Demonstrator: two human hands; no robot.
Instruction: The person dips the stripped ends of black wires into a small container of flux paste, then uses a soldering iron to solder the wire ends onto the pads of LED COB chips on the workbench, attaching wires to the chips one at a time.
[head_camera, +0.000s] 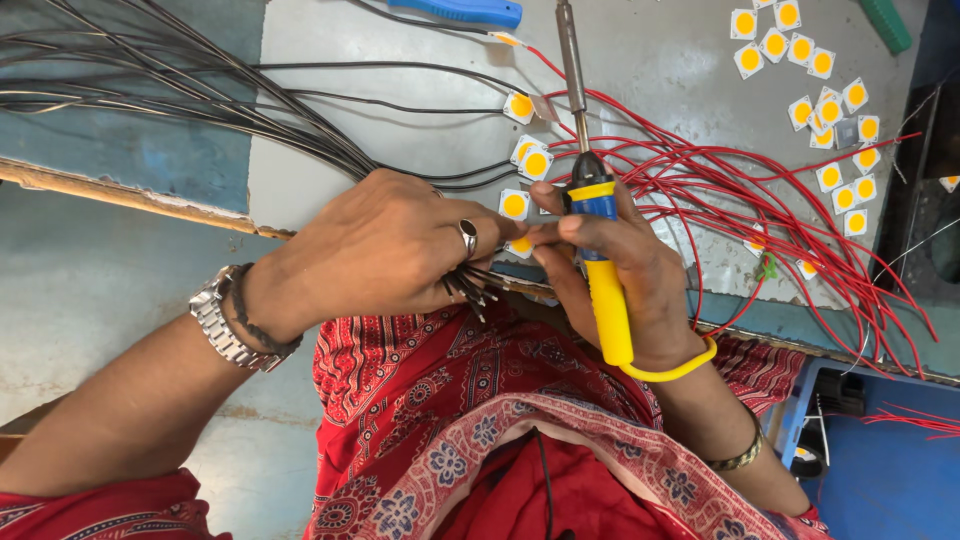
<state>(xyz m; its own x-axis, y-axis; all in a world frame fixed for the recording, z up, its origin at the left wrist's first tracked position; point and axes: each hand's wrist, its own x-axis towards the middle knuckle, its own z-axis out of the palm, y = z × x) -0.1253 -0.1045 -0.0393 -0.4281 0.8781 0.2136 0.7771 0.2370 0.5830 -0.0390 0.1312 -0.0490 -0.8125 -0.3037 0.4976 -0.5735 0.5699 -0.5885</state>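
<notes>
My left hand (385, 245), with a ring and a metal wristwatch, is closed around a bundle of black wires (468, 285) whose cut ends stick out below the fingers. My right hand (625, 270) grips a soldering iron (598, 235) with a yellow and blue handle, its metal shaft pointing away from me. The fingertips of both hands meet over a small white square chip with a yellow centre (520, 245). Three similar chips (530, 160) lie just beyond, joined to black and red wires.
Black wires (150, 85) fan out to the upper left and red wires (760, 200) to the right over a grey board (400, 150). Several loose yellow-centred chips (820, 100) lie at the upper right. A blue tool (460, 10) rests at the top edge. Red patterned cloth (480, 420) covers my lap.
</notes>
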